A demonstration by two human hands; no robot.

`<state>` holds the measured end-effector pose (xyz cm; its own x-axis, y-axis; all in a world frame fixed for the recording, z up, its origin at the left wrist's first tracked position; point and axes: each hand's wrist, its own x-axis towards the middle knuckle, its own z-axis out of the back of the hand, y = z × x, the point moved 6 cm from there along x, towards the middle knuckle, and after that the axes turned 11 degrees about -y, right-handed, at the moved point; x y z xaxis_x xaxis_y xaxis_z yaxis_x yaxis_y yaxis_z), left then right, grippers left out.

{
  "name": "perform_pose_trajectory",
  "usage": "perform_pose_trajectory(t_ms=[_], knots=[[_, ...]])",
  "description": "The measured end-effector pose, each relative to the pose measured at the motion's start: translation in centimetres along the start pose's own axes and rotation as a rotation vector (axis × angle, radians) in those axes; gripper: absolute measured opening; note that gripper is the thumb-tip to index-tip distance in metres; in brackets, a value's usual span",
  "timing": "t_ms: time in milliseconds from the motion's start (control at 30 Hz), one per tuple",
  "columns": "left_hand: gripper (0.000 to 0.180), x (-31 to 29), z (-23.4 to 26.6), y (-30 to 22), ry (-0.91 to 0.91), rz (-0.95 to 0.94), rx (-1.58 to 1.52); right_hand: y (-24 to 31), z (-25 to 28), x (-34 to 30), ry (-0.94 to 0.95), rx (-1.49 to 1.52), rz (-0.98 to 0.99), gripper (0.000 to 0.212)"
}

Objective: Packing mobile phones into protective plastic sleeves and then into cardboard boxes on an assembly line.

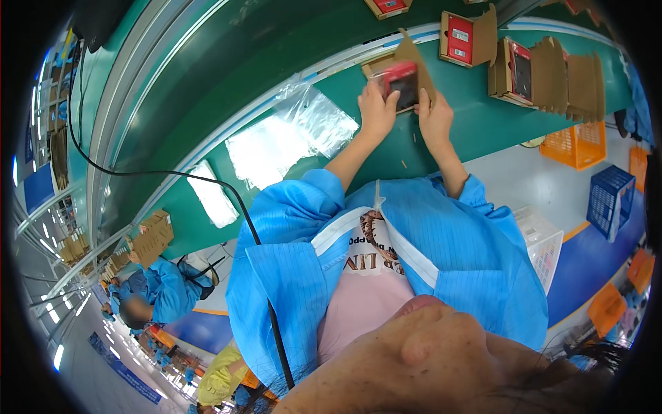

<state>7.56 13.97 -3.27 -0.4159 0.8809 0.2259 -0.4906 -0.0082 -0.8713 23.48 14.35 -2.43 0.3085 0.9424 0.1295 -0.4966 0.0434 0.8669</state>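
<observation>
My left hand (378, 109) grips a small red and black package (403, 84), blurred by motion. The package is tilted over an open cardboard box (372, 67) on the green workbench (386, 153). My right hand (434, 121) is closed at the box's near right edge, by its raised cardboard lid (416, 61). How far the package sits inside the box is hard to see, since my fingers and the blur cover part of it.
Clear plastic bags (286, 138) lie on the bench to the left. Open cardboard boxes with red contents (458, 40) stand at the right, several in a row (548, 76). Orange (576, 143) and blue crates (610, 200) sit on the floor. A black cable (158, 172) crosses the left; a co-worker (162, 293) handles cardboard.
</observation>
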Motion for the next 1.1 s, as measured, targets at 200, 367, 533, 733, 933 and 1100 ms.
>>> perform_pose_trajectory(t_ms=[200,367,533,733,933,1100], knots=[[0.059,1.7,0.1,-1.4,0.056,-0.246,0.651,1.1,0.2,-0.1,0.002,-0.156,0.139,0.023],[0.07,1.2,-1.8,1.1,0.185,-0.57,0.782,1.6,0.2,-0.2,0.033,-0.166,0.212,0.023],[0.056,1.8,0.2,0.1,0.098,-0.438,0.512,0.6,4.0,1.4,0.059,0.145,-0.124,0.033],[0.046,3.4,3.3,1.1,0.02,-0.38,0.41,5.6,19.4,6.4,-0.204,-0.001,-0.033,0.038],[0.035,3.1,4.2,1.3,-0.006,-0.368,0.346,0.6,25.2,11.4,-0.279,-0.602,0.081,0.039],[0.022,1.8,9.7,4.3,-0.104,-0.263,0.384,1.3,14.8,4.4,0.431,-0.234,-0.324,0.032]])
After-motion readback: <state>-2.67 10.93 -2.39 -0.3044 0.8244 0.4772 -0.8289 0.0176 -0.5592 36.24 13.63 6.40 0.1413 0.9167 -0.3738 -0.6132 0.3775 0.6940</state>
